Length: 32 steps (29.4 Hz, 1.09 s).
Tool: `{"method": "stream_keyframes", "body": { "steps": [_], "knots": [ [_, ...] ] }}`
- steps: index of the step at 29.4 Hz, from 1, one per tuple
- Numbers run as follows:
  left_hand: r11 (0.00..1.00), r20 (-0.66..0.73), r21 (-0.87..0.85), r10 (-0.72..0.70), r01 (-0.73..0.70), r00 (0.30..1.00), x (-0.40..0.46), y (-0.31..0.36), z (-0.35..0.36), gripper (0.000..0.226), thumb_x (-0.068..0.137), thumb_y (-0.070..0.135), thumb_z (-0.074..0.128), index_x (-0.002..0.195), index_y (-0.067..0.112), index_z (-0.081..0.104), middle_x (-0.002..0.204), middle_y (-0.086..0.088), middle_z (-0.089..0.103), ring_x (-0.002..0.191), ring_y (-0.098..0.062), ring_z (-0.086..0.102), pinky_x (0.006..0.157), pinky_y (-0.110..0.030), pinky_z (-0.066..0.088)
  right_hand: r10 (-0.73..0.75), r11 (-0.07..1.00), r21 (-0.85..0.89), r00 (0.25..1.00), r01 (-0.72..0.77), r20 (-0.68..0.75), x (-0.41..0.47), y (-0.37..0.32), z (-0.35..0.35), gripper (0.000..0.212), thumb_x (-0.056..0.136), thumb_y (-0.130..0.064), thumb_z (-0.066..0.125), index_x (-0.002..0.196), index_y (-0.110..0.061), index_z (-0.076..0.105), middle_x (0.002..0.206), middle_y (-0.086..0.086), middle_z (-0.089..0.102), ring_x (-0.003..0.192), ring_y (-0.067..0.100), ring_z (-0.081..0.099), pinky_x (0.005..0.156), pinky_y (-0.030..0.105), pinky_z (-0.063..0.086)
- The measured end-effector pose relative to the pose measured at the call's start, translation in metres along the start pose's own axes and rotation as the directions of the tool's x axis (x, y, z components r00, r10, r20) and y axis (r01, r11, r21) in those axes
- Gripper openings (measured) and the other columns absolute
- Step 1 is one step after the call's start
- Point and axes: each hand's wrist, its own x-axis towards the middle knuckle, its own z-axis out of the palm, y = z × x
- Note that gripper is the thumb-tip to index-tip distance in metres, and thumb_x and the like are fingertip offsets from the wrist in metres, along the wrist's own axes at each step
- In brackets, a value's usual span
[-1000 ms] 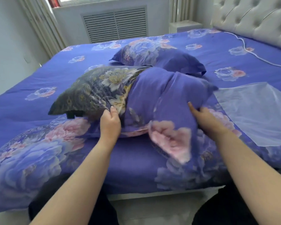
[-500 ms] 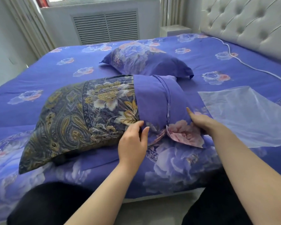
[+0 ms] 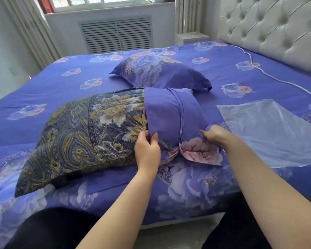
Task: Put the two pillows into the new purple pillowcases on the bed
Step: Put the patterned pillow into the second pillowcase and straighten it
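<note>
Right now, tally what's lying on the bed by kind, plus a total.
Pillows: 2, the dark paisley-patterned pillow partly inside a purple floral pillowcase, and the pillow already cased in purple floral fabric
Clear plastic bags: 1
White cables: 1
Total: 4

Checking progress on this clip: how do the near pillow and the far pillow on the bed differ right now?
The near pillow is only partly inside its purple pillowcase, its dark paisley cover mostly exposed; the far pillow is fully covered in purple floral fabric. The left hand pinches the near pillowcase's edge and the right hand grips its other side; nobody touches the far pillow. Both lie on the bed.
</note>
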Motion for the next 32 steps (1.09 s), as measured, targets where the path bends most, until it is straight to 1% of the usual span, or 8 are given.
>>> {"method": "stream_keyframes", "body": {
  "steps": [5,8,11,13,16,22,26,32],
  "knots": [
    [0.999,-0.025,-0.043,0.004,-0.005,1.000,-0.001,0.004,0.008,0.016,0.097,0.026,0.049,0.093,0.012,0.056,0.077,0.006,0.056,0.069,-0.010,0.050,0.060,-0.021,0.033,0.111,0.903,0.405,0.988,-0.145,0.108,-0.004,-0.010,-0.002,0.018,0.083,-0.002,0.043,0.069,-0.005,0.053,0.063,0.010,0.048,0.054,0.022,0.043,0.054,0.024,0.036],
    [0.984,-0.168,-0.172,0.009,-0.038,0.986,-0.004,0.008,0.015,0.014,0.100,0.018,0.043,0.090,0.013,0.053,0.076,0.007,0.053,0.067,-0.011,0.047,0.062,-0.023,0.036,0.215,0.500,0.820,0.957,-0.280,0.196,-0.005,-0.013,0.018,0.018,0.082,-0.007,0.041,0.088,-0.006,0.058,0.062,0.007,0.055,0.052,0.024,0.050,0.063,0.033,0.044],
    [0.975,-0.190,-0.223,-0.069,0.025,0.979,-0.005,0.012,0.024,0.020,0.102,0.015,0.035,0.087,0.008,0.047,0.071,0.005,0.046,0.061,-0.007,0.041,0.063,-0.029,0.032,0.181,0.297,0.928,0.967,-0.227,0.178,-0.005,-0.017,0.035,0.044,0.087,-0.032,0.043,0.119,-0.006,0.058,0.090,0.007,0.070,0.081,0.023,0.066,0.081,0.037,0.052],
    [0.975,-0.173,-0.211,-0.103,0.065,0.980,-0.003,0.012,0.026,0.026,0.102,0.021,0.033,0.086,0.006,0.046,0.068,0.003,0.046,0.058,-0.011,0.041,0.062,-0.031,0.031,0.149,0.261,0.932,0.965,-0.250,0.217,-0.006,-0.017,0.041,0.084,0.074,-0.074,0.045,0.134,-0.015,0.050,0.123,0.006,0.061,0.110,0.027,0.060,0.099,0.044,0.047],
    [0.997,-0.109,-0.057,-0.061,0.055,0.992,-0.001,0.007,0.024,0.038,0.098,0.043,0.038,0.086,0.009,0.049,0.074,-0.003,0.058,0.067,-0.024,0.052,0.063,-0.035,0.039,0.143,0.350,0.915,0.977,-0.199,0.157,-0.005,-0.013,0.045,0.137,0.027,-0.097,0.051,0.137,-0.015,0.047,0.132,0.006,0.056,0.116,0.028,0.056,0.101,0.046,0.045],
    [0.962,-0.064,0.192,0.212,-0.196,0.975,0.012,0.006,-0.014,0.051,0.088,0.050,0.057,0.058,0.016,0.033,0.051,0.001,0.039,0.053,-0.023,0.037,0.055,-0.037,0.033,0.221,0.669,0.742,0.943,0.040,-0.249,-0.002,-0.001,0.033,0.065,0.081,-0.055,0.063,0.110,0.003,0.062,0.115,0.020,0.063,0.106,0.034,0.058,0.085,0.034,0.041],
    [0.878,-0.086,0.365,0.362,-0.309,0.928,0.033,0.004,-0.077,0.051,0.085,0.047,0.062,0.057,0.020,0.029,0.049,-0.004,0.039,0.053,-0.034,0.043,0.054,-0.036,0.032,0.165,0.764,0.634,0.915,0.118,-0.369,0.000,0.003,0.015,0.062,0.076,-0.061,0.064,0.098,-0.004,0.067,0.102,0.020,0.068,0.096,0.036,0.062,0.077,0.036,0.045],
    [0.833,-0.177,0.512,0.341,-0.209,0.923,0.057,-0.020,-0.183,0.051,0.087,0.047,0.060,0.060,0.008,0.039,0.049,-0.009,0.043,0.055,-0.032,0.048,0.054,-0.036,0.030,0.107,0.834,0.533,0.906,0.142,-0.409,-0.004,-0.017,0.008,0.064,0.077,-0.066,0.059,0.101,-0.007,0.063,0.106,0.020,0.066,0.098,0.038,0.060,0.075,0.038,0.042]
  ]
}}
